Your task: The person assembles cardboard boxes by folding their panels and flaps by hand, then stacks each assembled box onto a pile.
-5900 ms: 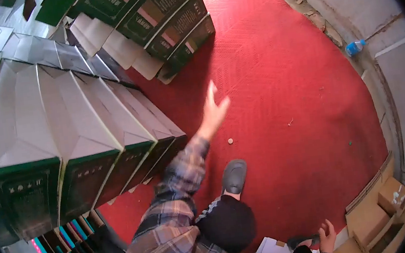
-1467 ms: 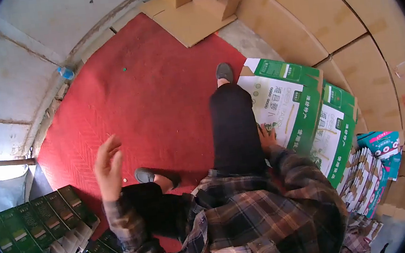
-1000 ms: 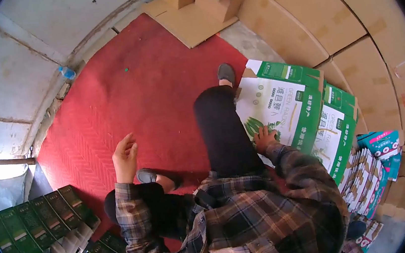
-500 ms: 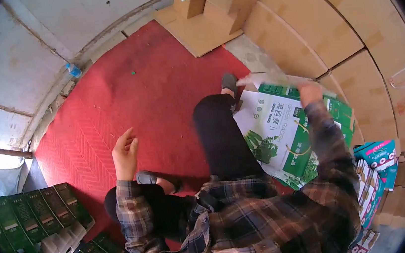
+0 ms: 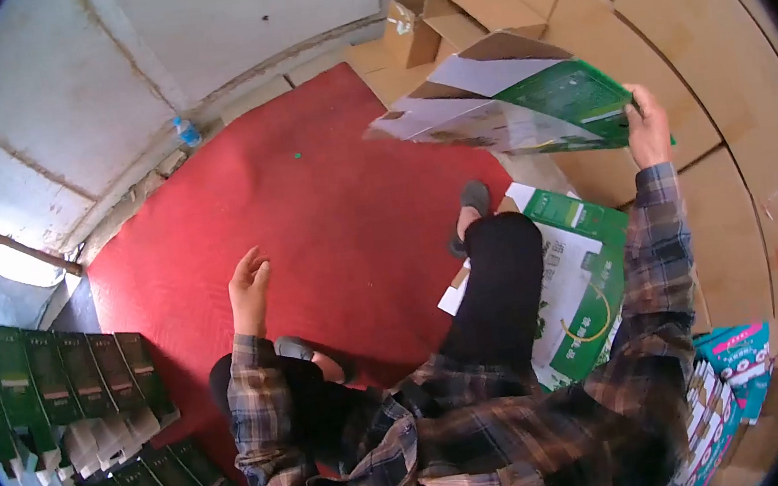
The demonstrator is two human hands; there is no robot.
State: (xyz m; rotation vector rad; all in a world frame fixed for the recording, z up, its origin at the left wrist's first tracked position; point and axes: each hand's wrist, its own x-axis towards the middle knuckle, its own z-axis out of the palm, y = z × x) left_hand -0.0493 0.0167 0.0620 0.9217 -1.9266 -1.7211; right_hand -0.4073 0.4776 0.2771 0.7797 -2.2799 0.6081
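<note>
Raised at the upper right, my right hand (image 5: 649, 129) grips the edge of a flat green-and-white printed carton (image 5: 573, 92), which is unfolding and partly blurred by motion. More flattened cartons (image 5: 575, 255) of the same print, with a yellow cord handle on the top one, lie in a pile beside my right leg. Over the red mat (image 5: 345, 190) hangs my left hand (image 5: 250, 292), holding nothing, its fingers loosely curled and apart.
Rows of dark green boxes (image 5: 64, 381) stand at the lower left. Brown cartons (image 5: 655, 49) are stacked as a wall on the right, with an opened brown box (image 5: 477, 7) at the back. Teal-and-pink packages (image 5: 738, 357) sit lower right. A blue bottle (image 5: 187, 132) lies by the wall.
My right hand has lifted a carton off the pile and swung it up and forward. My left hand has hardly moved. The view has turned slightly.
</note>
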